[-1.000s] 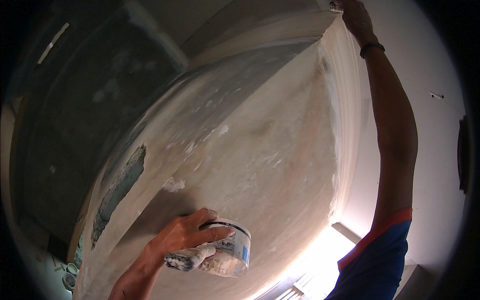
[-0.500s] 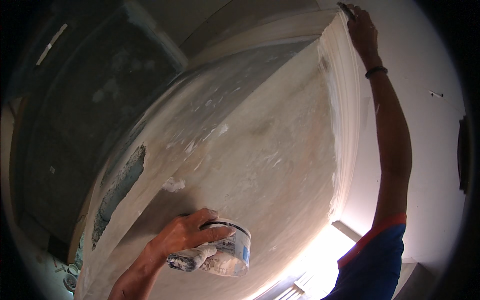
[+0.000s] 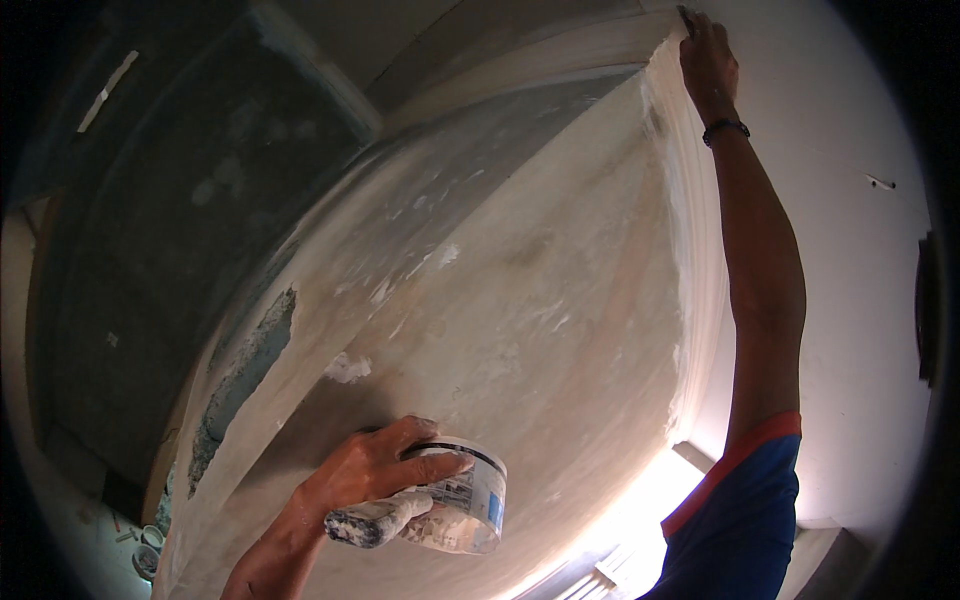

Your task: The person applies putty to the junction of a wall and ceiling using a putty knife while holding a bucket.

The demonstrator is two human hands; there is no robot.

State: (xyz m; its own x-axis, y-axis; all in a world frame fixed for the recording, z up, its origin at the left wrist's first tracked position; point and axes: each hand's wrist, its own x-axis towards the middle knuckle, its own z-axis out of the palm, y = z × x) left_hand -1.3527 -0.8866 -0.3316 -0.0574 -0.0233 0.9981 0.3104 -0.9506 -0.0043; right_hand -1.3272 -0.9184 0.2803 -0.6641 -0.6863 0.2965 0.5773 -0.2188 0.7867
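Note:
My left hand is closed on the rim of a plaster-smeared plastic tub with a printed label. A putty-crusted tool handle sticks out beneath its fingers, against the tub; the tool's other end is hidden. My right hand reaches high up, closed around a small dark tool whose kind I cannot make out. It is by the far corner where two lengths of pale cornice moulding meet. Below the moulding spreads a patchy plastered wall with white smears.
At left a jagged hole breaks the wall surface. Beyond it is a dark grey wall. Small containers stand low at the lower left. Wires poke out of the white ceiling. Bright light comes from a window at lower right.
My right hand and forearm have shifted a little to the left at the moulding corner, with the dark tool still held. The left hand keeps its hold on the tub, almost unmoved.

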